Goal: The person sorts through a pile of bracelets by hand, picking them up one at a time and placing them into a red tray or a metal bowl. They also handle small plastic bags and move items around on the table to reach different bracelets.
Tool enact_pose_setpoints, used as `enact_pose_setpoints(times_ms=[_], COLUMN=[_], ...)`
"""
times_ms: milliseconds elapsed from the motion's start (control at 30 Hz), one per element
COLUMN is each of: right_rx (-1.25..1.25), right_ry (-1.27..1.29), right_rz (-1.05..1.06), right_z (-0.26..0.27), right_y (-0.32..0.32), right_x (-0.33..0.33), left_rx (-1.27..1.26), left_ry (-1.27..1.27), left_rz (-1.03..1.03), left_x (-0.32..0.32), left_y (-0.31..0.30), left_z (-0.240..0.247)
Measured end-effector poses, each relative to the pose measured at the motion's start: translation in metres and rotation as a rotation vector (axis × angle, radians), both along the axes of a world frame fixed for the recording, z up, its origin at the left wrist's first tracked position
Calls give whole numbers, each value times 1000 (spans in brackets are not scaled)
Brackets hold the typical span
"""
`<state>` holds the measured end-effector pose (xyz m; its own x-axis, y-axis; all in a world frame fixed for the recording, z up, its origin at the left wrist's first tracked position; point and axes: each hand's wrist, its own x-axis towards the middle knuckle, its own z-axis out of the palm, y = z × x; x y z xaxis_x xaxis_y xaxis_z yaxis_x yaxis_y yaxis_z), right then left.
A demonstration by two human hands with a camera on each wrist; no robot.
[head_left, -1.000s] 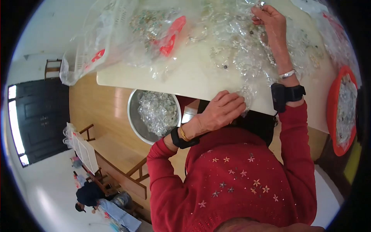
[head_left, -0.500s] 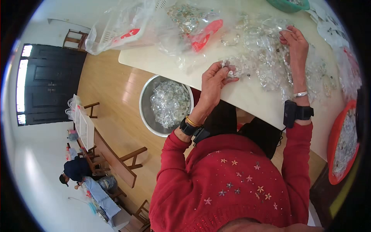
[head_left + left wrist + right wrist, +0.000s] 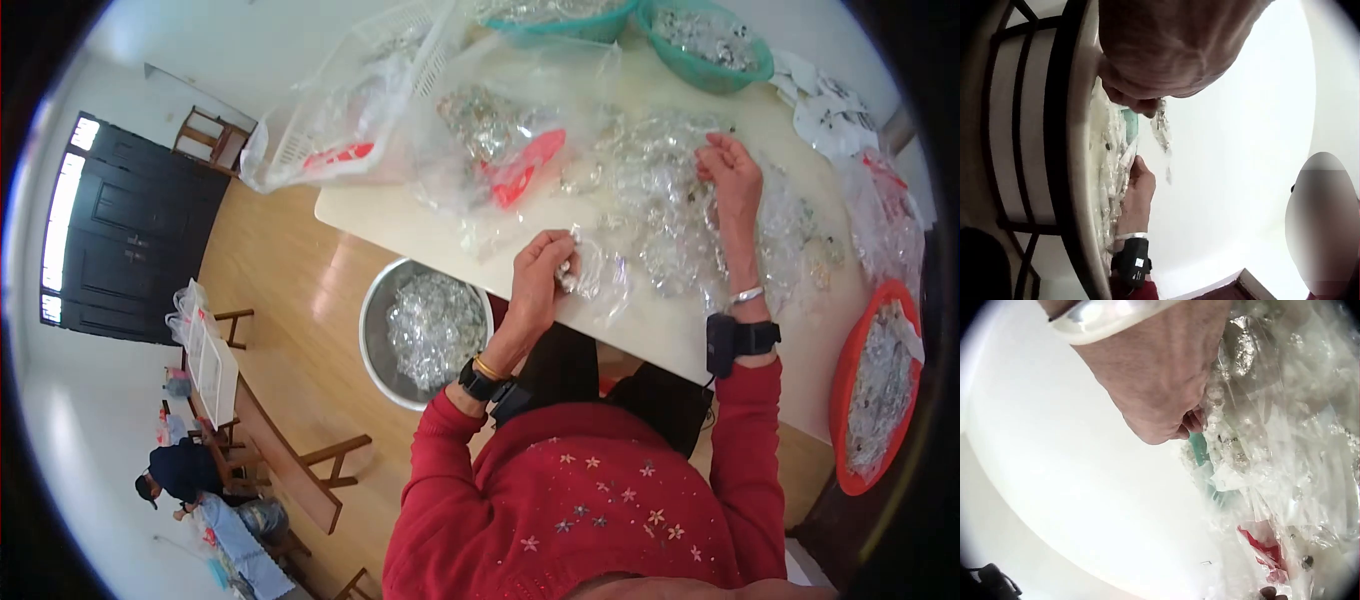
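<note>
A clear packet (image 3: pixel 592 272), likely light, limp and slippery, best taken by a corner, is being pinched at the table (image 3: pixel 650 335) edge by the left hand (image 3: pixel 538 280) — the heap (image 3: pixel 665 225) is being clutched by the right hand (image 3: pixel 730 178).

L hand (image 3: pixel 540 272) sits just above ctr of head view, forearm running up from the elbow at 7 o'clock. Its wrist is slightly bent, fingers curled tight, thumb & fingertips pinching a clear plastic bit (image 3: pixel 592 272) on its 3 o'clock side. R hand (image 3: pixel 730 175) lies at 2 o'clock from the L, well apart, arm almost straight and reaching from 6 toward 12 o'clock, back of hand up, fingers bent down toward 10 o'clock; can't tell whether they grip anything.
</note>
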<state>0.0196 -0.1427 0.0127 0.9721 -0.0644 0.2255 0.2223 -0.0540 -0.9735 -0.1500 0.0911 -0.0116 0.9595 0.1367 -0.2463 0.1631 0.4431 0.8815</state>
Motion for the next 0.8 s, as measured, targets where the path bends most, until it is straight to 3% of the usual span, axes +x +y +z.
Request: enact_pose_setpoints(times_ms=[167,233,300,467,567,600,667,767,800], right_rx=[24,21,159,110,-53,-52,2,34,48], right_ry=[-55,-95,4,92,110,103,-105,-65,-39], right_rz=[38,51,435,506,232,236,-92,-151,-181], right_z=[15,26,38,38,48,42,24,31,31], right_y=[8,15,23,24,23,19,5,-4,-5], right_x=[-14,-26,-37,-41,-44,-38,-18,-14,-15], left_rx=[159,145,130,153,216,216,211,183,139], left_ry=[47,-136,-231,-285,-227,-197,-134,-230,-386], left_rz=[-4,-3,0,-159,-241,-239,-235,-179,-140], left_x=[19,32,44,68,75,79,89,134,158], left_y=[-23,-40,-48,-51,-46,-44,-39,-27,-22], left_z=[36,47,50,56,64,67,72,98,108])
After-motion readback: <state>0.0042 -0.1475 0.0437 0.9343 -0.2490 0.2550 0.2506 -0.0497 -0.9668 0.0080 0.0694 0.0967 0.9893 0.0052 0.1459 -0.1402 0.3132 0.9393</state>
